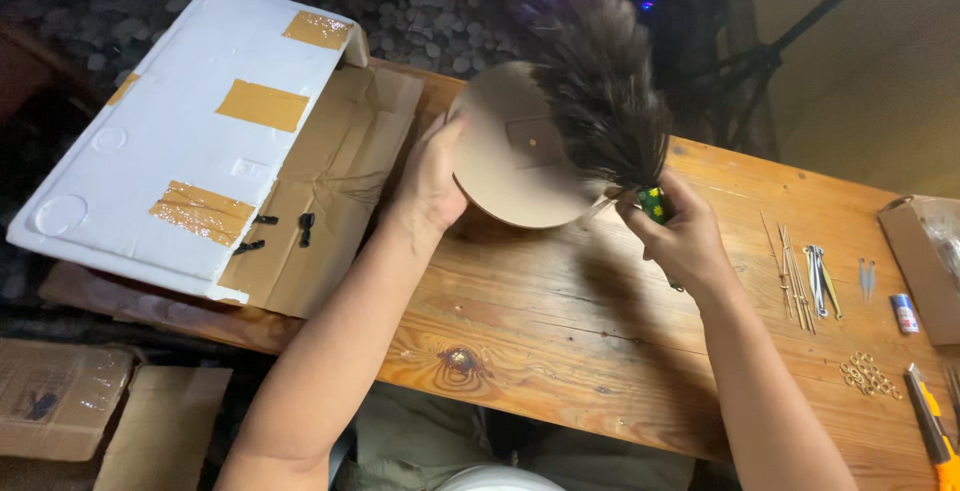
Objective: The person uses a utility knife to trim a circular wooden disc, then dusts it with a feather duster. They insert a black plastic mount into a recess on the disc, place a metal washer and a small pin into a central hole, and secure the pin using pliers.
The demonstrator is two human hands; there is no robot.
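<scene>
On the wooden table point(560, 331), the cardboard disc point(505, 166) stands near the middle. Left of the disc lies the foam lid point(170, 131) on flattened cardboard point(330, 201). Right of the disc lie thin sticks point(795, 271), small rings point(866, 375) and a utility knife point(935, 431).

Our left hand point(432, 183) and right hand point(680, 236) are bare, forearms unsleeved; below them, khaki trousers point(420, 446).

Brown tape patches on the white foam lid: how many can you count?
4 on the white foam lid: top right corner, centre, lower left, and a sliver at the left edge.
</scene>
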